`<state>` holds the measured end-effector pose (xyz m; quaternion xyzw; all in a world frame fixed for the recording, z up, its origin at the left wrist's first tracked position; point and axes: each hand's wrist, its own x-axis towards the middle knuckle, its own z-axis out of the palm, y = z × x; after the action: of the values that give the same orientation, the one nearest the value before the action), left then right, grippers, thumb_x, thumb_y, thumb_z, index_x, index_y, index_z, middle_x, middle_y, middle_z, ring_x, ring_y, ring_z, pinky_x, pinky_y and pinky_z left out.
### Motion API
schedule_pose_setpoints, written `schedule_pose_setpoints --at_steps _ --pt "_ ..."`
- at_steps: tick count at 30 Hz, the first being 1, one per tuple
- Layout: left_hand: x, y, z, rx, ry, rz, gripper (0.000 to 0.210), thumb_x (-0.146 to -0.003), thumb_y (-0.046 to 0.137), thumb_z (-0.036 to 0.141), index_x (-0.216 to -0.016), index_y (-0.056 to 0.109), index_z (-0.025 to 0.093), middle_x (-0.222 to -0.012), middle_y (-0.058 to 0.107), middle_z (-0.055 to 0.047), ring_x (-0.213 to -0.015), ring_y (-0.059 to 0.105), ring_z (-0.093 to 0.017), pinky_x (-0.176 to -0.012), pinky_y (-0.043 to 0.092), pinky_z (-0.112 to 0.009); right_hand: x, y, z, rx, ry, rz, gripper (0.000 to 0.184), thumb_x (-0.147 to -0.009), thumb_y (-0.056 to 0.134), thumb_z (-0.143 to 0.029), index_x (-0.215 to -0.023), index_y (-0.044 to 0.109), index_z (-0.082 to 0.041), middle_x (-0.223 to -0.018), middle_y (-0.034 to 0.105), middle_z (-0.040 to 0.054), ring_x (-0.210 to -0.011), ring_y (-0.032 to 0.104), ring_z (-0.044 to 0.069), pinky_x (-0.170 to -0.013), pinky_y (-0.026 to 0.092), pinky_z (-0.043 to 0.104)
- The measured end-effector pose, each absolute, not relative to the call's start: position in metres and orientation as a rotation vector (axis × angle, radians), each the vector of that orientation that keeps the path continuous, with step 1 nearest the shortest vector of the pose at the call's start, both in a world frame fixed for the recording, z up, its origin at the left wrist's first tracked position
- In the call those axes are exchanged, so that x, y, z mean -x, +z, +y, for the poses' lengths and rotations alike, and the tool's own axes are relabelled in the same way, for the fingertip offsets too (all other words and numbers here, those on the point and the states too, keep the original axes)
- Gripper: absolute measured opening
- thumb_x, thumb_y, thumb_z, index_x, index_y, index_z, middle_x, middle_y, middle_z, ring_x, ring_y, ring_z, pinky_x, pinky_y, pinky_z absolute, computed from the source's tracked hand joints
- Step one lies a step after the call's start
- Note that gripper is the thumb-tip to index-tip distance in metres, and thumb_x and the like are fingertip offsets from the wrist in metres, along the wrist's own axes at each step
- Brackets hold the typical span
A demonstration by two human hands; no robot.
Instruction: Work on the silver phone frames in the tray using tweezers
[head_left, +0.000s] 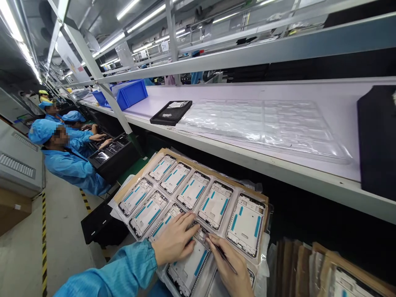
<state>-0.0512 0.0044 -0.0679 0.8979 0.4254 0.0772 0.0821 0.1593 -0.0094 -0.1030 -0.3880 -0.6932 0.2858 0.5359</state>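
My left hand [176, 238] lies over a phone frame [186, 269] in the front row of a clear plastic tray [236, 194]. Its fingers are stretched out, their tips near the frame's upper end. In my right hand [230, 268] is a pair of dark tweezers [223, 255], gripped like a pen, with the tip at that same end of the frame. Whatever the tip touches is too small to make out. More white-and-black phone frames [215, 204] with blue strips fill the tray's other pockets. My hands and wrists partly cover the nearest ones.
Brown sheets and trays [297, 264] stand stacked at lower right. On the shelf [247, 159] beyond lie empty clear trays [262, 128], a black tray [171, 113] with small parts and blue bins [131, 94]. Co-workers in blue [66, 161] sit at left.
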Motion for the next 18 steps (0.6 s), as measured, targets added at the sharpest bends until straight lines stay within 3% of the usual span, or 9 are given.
schedule_pose_setpoints --at_steps 7,18 --pt "0.0506 -0.0666 0.0036 -2.662 0.238 1.278 0.049 -0.091 0.054 0.020 -0.138 0.053 0.012 -0.153 0.045 -0.021 -0.144 0.041 -0.035 -0.118 0.039 -0.053 -0.1602 -0.0990 -0.0077 0.923 0.630 -1.661 0.019 -0.104 0.056 -0.033 -0.102 0.072 -0.022 -0.096 0.078 0.0053 -0.091 0.077 0.018 -0.086 0.060 0.018" --pt "0.0420 -0.0639 0.0007 -2.795 0.136 1.348 0.043 -0.097 0.051 0.027 -0.138 0.053 0.014 -0.148 0.051 -0.019 -0.139 0.046 -0.035 -0.112 0.043 -0.057 -0.1608 -0.1046 -0.0106 0.933 0.645 -1.636 0.017 -0.103 0.056 -0.033 -0.103 0.070 -0.023 -0.097 0.078 0.0062 -0.089 0.077 0.020 -0.085 0.062 0.021"
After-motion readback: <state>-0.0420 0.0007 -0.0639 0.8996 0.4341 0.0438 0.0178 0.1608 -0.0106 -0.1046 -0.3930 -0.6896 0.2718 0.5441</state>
